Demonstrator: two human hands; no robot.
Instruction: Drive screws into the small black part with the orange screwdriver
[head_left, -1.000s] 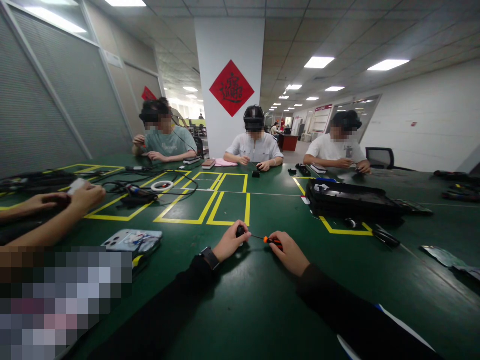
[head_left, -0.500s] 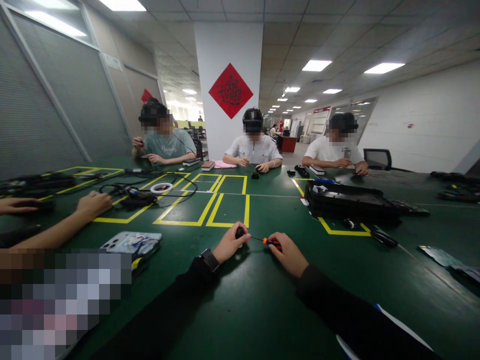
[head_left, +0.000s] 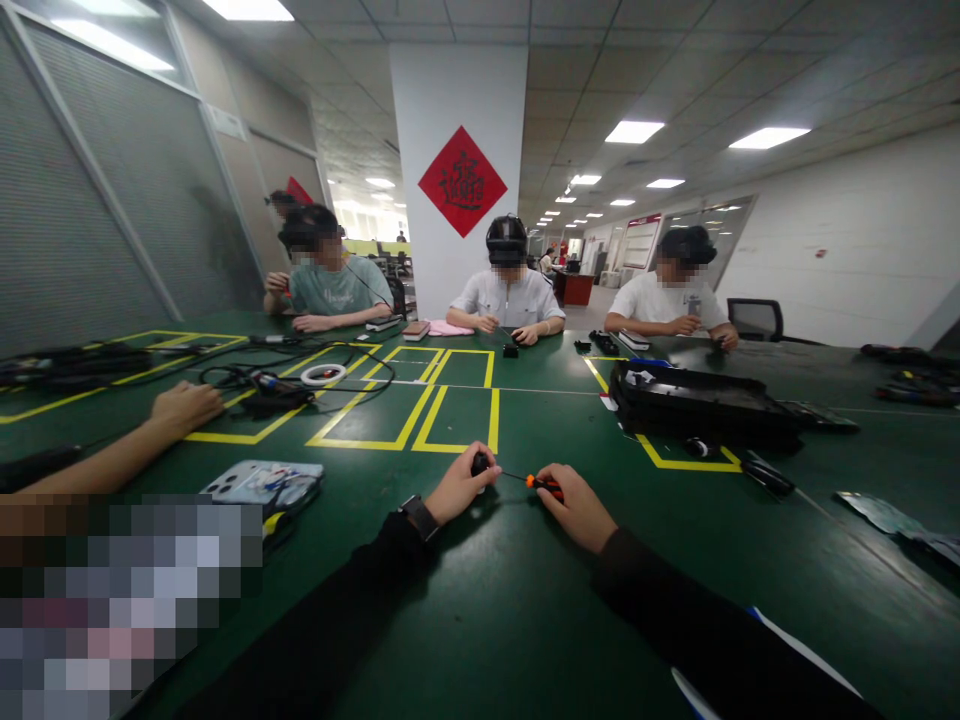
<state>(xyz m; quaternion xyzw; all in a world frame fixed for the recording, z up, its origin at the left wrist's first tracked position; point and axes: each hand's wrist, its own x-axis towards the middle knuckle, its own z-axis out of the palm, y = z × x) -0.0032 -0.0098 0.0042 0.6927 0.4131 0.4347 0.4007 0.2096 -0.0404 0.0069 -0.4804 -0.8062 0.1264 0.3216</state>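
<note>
My left hand (head_left: 461, 484), with a dark watch on its wrist, is closed around a small black part (head_left: 479, 463) near the middle of the green table (head_left: 480, 600). In my right hand (head_left: 576, 505) is a screwdriver (head_left: 545, 487) with an orange and black handle. Its thin shaft points left and its tip reaches the black part at my left fingertips. What the tip touches is too small to tell.
A black open case (head_left: 697, 400) lies at the right, with a black tool (head_left: 766, 474) nearby. Cables and a white ring (head_left: 323, 375) lie at the left, beyond a phone (head_left: 264, 482). Another person's hand (head_left: 187, 408) rests there. Three people sit opposite.
At the far left, a neighbour's second hand has left the view. The person opposite on the left has shifted the head and lowered an arm. My hands look nearly unmoved.
</note>
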